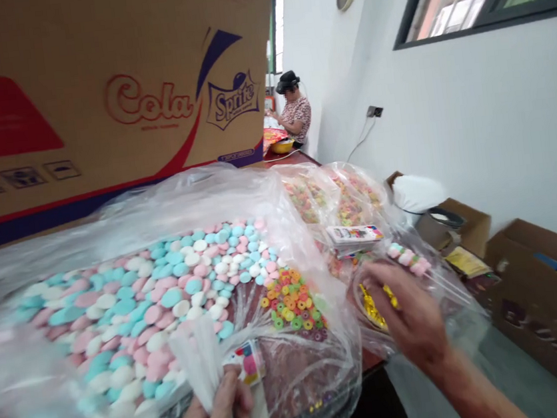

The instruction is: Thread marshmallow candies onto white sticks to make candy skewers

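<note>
My left hand is closed round the gathered neck of a clear plastic bag, at the bottom centre. Against it shows a small card with coloured print. My right hand reaches over a round tub of gold twist ties. Its fingers are bent and apart, with gold showing between them; the fingertips are partly hidden. Pink, blue and white candies lie in a heap beyond my left hand. Coloured ring candies are beside them.
Clear plastic sheeting covers much of the table. A large carton stands at the back left. Past the tub are a stack of cards, a candy skewer and bagged rings. Open boxes stand right. Another person works far back.
</note>
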